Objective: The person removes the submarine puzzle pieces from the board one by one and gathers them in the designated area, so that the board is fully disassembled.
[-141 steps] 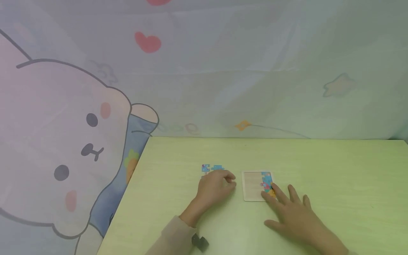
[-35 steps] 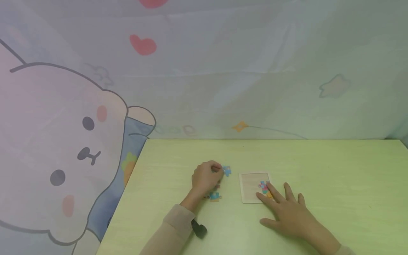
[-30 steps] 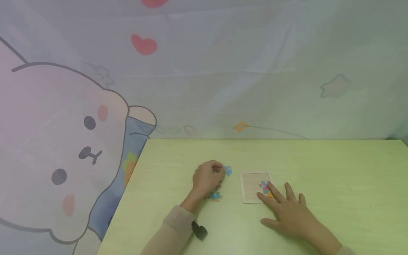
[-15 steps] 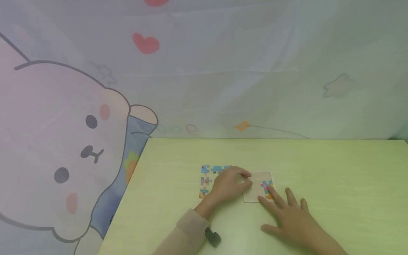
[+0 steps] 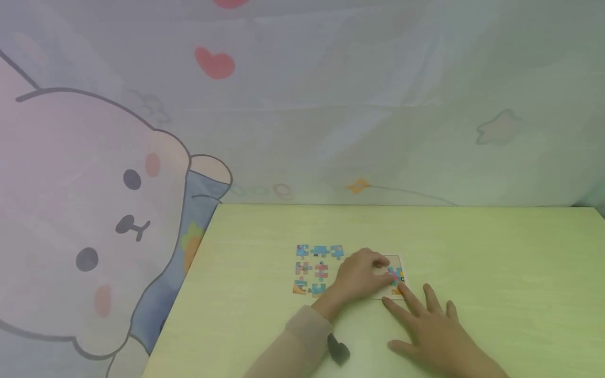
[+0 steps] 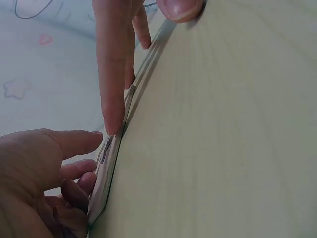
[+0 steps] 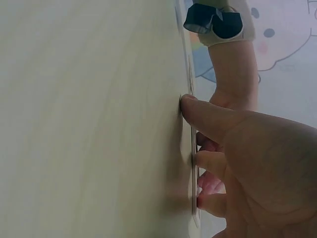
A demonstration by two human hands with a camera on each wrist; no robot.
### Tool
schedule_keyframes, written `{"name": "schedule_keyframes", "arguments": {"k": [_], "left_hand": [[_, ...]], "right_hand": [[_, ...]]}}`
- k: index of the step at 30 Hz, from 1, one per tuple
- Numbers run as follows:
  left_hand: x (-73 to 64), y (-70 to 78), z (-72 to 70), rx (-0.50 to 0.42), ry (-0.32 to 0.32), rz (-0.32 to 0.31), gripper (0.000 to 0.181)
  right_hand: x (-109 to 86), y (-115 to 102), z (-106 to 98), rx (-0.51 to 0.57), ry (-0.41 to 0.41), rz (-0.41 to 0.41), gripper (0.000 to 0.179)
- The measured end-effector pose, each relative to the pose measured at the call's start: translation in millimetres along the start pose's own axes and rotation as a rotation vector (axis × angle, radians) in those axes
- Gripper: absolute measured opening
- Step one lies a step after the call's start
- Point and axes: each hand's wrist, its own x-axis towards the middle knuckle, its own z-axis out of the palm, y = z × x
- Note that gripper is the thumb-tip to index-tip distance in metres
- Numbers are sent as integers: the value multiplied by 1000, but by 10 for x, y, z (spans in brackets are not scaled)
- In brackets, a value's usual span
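Observation:
A small wooden jigsaw tray (image 5: 394, 259) lies on the table. Along its right side sit a blue and pink jigsaw piece (image 5: 398, 272) and, below it, an orange one (image 5: 396, 291). My left hand (image 5: 360, 275) reaches across the tray, thumb and index finger apart, tips right at the blue and pink piece. My right hand (image 5: 432, 328) is spread, its fingertips on the tray's near right corner. In the left wrist view the left hand (image 6: 29, 163) has its fingers partly curled beside the tray edge. The left hand hides the tray's left part.
Several loose jigsaw pieces, among them a blue one (image 5: 320, 251) and an orange one (image 5: 300, 286), lie in rows left of the tray. A black device (image 5: 338, 350) is on the left wrist. Behind the table (image 5: 510, 262) hangs a printed curtain (image 5: 378, 105).
The blue piece from the tray's top right now lies at the right end of the loose pieces' top row. My left hand has moved right onto the tray; my right hand stays nearly still.

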Motion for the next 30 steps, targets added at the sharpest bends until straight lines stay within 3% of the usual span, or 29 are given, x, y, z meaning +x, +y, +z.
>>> {"name": "schedule_keyframes", "arguments": {"k": [15, 22, 30], "left_hand": [[-2, 104, 9, 109, 6, -15, 27], [-14, 130, 4, 55, 12, -25, 27], [-44, 111, 29, -29, 49, 16, 15]], "right_hand": [[-10, -29, -37, -9, -1, 3, 73], [-8, -32, -43, -3, 5, 0, 73], [-5, -20, -11, -12, 17, -1, 72]]}}
